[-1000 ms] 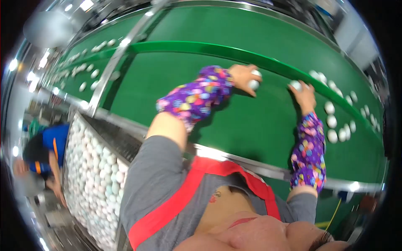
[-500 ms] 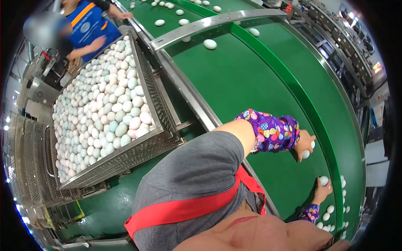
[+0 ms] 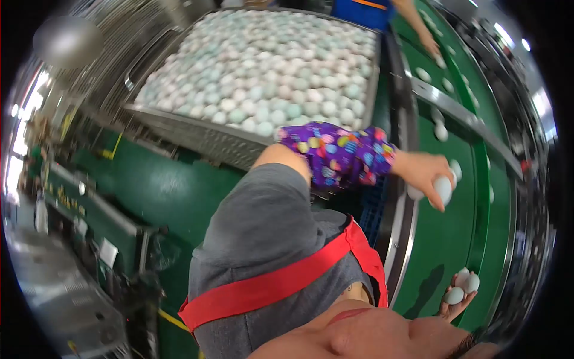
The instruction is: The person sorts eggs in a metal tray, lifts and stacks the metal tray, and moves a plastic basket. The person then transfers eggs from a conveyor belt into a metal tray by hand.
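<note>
The left hand point(image 3: 426, 173) curls its fingers round pale oval eggs point(image 3: 443, 190); nearer right, the right hand point(image 3: 457, 309) cups three, fingers curved beneath. Likely fragile shells, best cradled broadside.

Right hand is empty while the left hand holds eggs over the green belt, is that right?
Not quite: the right hand isn't empty. The head view shows it cradling eggs. The rest is right: the left hand holds eggs over the green belt.

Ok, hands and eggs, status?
Left hand gripping eggs over green belt. Right hand cradling three eggs. Steel crossbar beyond, apart from both hands.
</note>
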Available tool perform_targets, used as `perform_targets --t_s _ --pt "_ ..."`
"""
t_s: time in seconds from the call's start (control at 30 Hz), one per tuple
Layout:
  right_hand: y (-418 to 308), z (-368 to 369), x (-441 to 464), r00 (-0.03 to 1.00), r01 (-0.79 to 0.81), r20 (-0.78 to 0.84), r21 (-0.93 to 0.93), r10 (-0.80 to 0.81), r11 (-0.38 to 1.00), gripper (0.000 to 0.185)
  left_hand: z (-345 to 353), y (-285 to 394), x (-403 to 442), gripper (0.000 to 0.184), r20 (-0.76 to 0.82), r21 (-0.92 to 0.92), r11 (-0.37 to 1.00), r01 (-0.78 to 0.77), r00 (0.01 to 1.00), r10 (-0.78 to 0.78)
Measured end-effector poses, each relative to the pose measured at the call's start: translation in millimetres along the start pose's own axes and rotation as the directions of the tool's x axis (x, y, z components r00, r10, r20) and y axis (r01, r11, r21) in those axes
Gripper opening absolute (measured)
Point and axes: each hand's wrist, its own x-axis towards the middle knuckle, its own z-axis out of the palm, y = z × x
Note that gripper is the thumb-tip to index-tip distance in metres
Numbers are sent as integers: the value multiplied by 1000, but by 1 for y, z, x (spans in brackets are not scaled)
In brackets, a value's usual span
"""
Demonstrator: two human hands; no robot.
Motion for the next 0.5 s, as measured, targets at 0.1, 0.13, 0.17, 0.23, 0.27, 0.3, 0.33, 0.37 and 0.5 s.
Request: perform_targets --t_s 0.1,0.13,0.17,0.23,0.27,0.3,0.33,0.37,0.5 --pt "44 86 80 962 -119 248 -3 116 993 61 -103 -6 -121 44 -372 12 955 297 888 -272" --pt "64 116 101 937 -155 314 -23 154 988 61 -126 -7 -168 42 -592 102 931 351 773 -227" --pt "79 152 114 912 -188 361 -52 194 981 61 -150 25 -208 40 -660 -108 906 410 652 -374" --pt "123 232 139 854 -240 445 -123 270 963 61 -207 19 -304 38 -803 22 851 524 516 -297" --pt "150 276 148 818 -260 486 -167 308 951 61 -234 27 -348 37 -827 18 816 578 466 -313" --pt "182 308 164 745 -252 583 -205 324 946 61 -261 37 -393 36 -849 12 775 631 416 -326" --pt "214 348 168 730 -313 574 -203 372 928 60 -289 35 -448 39 -900 62 695 716 342 -272" --pt "247 383 173 732 -321 543 -258 411 911 59 -317 24 -503 42 -935 102 608 787 285 -212" --pt "363 558 177 598 -319 617 -402 511 858 53 -389 51 -619 58 -994 -61 141 988 -47 -101"
